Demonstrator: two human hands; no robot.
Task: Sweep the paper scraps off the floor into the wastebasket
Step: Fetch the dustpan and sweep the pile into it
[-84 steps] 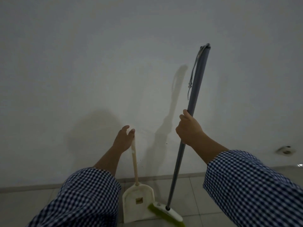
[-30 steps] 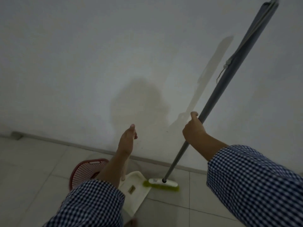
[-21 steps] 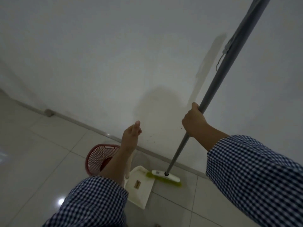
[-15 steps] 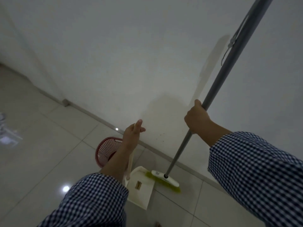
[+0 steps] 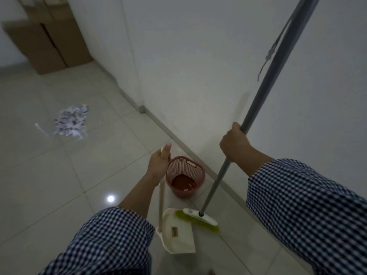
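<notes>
My right hand [image 5: 235, 144] grips the grey pole of a broom [image 5: 264, 92] whose white head with green bristles [image 5: 200, 217] hangs low by the wall. My left hand [image 5: 159, 163] holds the top of the cream dustpan's long handle [image 5: 161, 203]; the dustpan's scoop [image 5: 177, 235] hangs just above the floor, touching the bristles. A red mesh wastebasket [image 5: 185, 176] stands upright on the tiles by the wall, just right of my left hand. A pile of white paper scraps [image 5: 71, 121] lies on the floor far to the left.
Brown cardboard boxes [image 5: 45, 42] stand in the far left corner. A white wall [image 5: 198, 66] with a skirting board runs diagonally along the right. Pale glossy tiles [image 5: 59, 185] cover the floor between me and the scraps.
The view has turned left from the wall, bringing the wastebasket, then the paper scraps and boxes into sight. Both hands have kept their hold on the dustpan handle and broom.
</notes>
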